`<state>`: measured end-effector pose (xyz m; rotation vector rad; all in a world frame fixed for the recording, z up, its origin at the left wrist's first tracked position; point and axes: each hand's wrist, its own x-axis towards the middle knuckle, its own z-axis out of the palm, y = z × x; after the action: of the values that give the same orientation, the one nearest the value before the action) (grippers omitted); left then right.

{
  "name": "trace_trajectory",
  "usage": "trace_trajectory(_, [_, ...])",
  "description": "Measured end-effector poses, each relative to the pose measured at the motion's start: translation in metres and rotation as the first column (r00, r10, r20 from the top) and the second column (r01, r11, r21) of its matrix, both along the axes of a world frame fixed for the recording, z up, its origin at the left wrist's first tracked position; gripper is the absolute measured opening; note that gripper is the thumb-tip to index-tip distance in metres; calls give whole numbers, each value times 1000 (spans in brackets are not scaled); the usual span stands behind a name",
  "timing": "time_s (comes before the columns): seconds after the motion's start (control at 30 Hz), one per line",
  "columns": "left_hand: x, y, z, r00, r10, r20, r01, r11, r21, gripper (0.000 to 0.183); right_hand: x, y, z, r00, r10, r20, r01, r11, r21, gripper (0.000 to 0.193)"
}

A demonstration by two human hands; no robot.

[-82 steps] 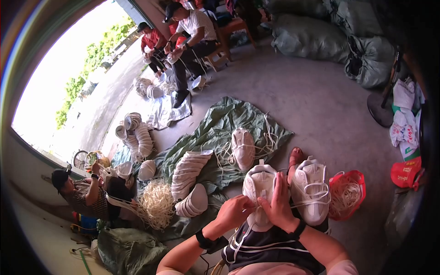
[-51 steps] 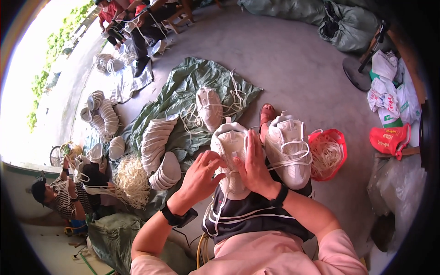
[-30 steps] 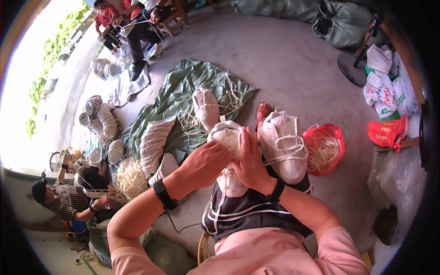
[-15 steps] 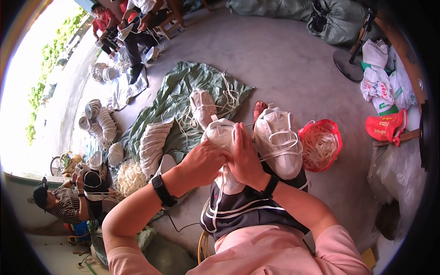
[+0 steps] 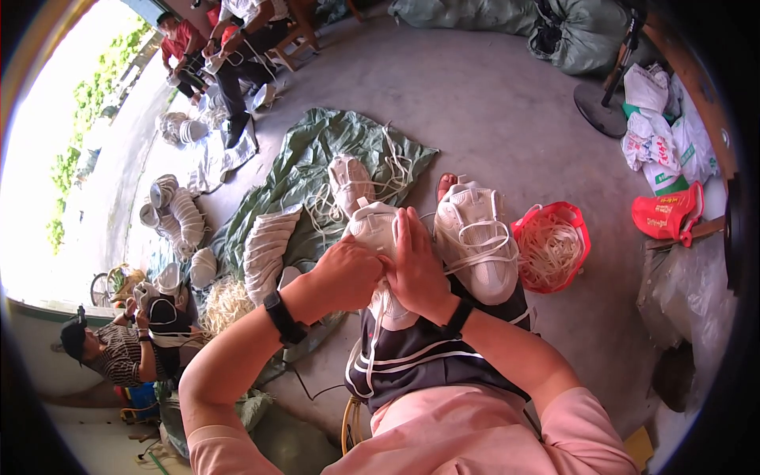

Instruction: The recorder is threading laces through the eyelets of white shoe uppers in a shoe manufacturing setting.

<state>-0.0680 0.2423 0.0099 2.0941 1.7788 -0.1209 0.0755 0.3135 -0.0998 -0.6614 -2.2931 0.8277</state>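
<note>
A white lace-up shoe (image 5: 372,224) lies across my lap under both hands. My left hand (image 5: 346,273) is closed over the lacing area, its fingertips pinched together; what they pinch is hidden. Along the shoe's right side my right hand (image 5: 417,277) holds it, fingers stretched flat and thumb close to the left fingertips. A loose white lace (image 5: 375,336) hangs from the shoe's near end onto my dark trousers. To the right, a second white shoe (image 5: 479,245) rests on my other leg with its lace looped loosely across the top.
A red bag (image 5: 584,257) of white laces stands right of my legs. Ahead, a green sheet (image 5: 309,146) bears another shoe (image 5: 348,182) and a stacked row of shoe uppers (image 5: 271,249). A lace pile (image 5: 226,307) lies left. Co-workers sit at far left and left.
My left hand has shifted slightly and its fingers are drawn closer together at the lacing. My right hand stays along the shoe. The co-worker at left has raised their hands a little.
</note>
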Motion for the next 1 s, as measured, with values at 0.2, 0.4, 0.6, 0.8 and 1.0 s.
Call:
trace_trajectory(0.2, [10, 6, -3, 987, 94, -132, -111, 985, -130, 18, 3, -8, -1, 1000, -24, 14, 24, 1000, -13, 84])
trace_trajectory(0.4, [11, 7, -12, 984, 144, -102, -155, 981, -115, 15, 5, -10, 3, 999, -30, 29, 31, 999, -14, 92])
trace_trajectory(0.6, [21, 4, -10, 963, 140, -228, -179, 971, -158, 14, 16, -21, 17, 997, -45, 66, 46, 999, -17, 92])
trace_trajectory(0.8, [33, -4, 10, 965, 197, -174, -228, 956, -187, 16, 29, -31, 44, 993, -24, 119, 26, 1000, -16, 82])
trace_trajectory(1.0, [40, -9, 16, 962, 208, -175, -248, 935, -254, 18, 35, -41, 41, 998, -51, 45, 50, 999, 18, 82])
